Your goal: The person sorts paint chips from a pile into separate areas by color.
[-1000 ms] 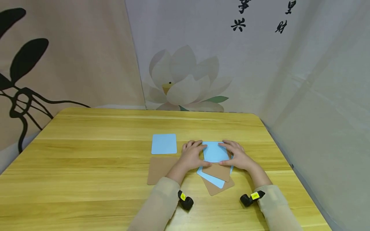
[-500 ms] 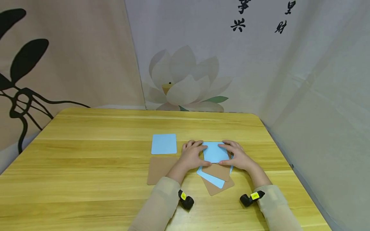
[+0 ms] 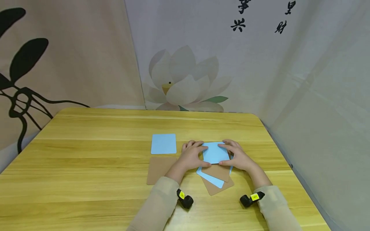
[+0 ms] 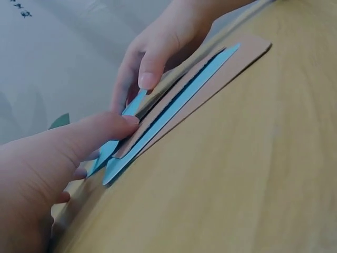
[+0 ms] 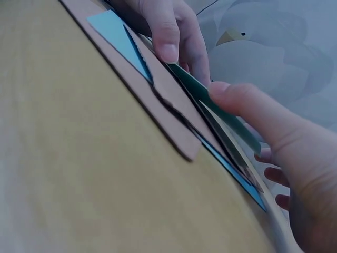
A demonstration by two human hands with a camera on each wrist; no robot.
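Observation:
In the head view a light blue square card [image 3: 215,154] lies between the two hands, over a loose pile. Thumb at the near edge and fingertips at the far one, the left hand [image 3: 192,157] grips its left side. The right hand [image 3: 238,156] grips the right side the same way. Under it a brown card [image 3: 218,173], another blue card [image 3: 213,180] and a brown card at the bottom [image 3: 217,190] fan out at angles. From the right wrist view, the held blue card [image 5: 226,113] shows a dark gap beneath its near edge.
Left of the pile, a separate blue card [image 3: 163,144] lies on the wooden table [image 3: 86,166], with a brown card [image 3: 159,170] just nearer, partly behind the left forearm. Printed curtains [image 3: 188,77] hang behind the table. Each wrist wears a small black camera [image 3: 186,201].
The held blue card has shifted slightly toward the person and turned a little, its far edge now slanting. Both hands keep nearly the same place; the other cards lie as before.

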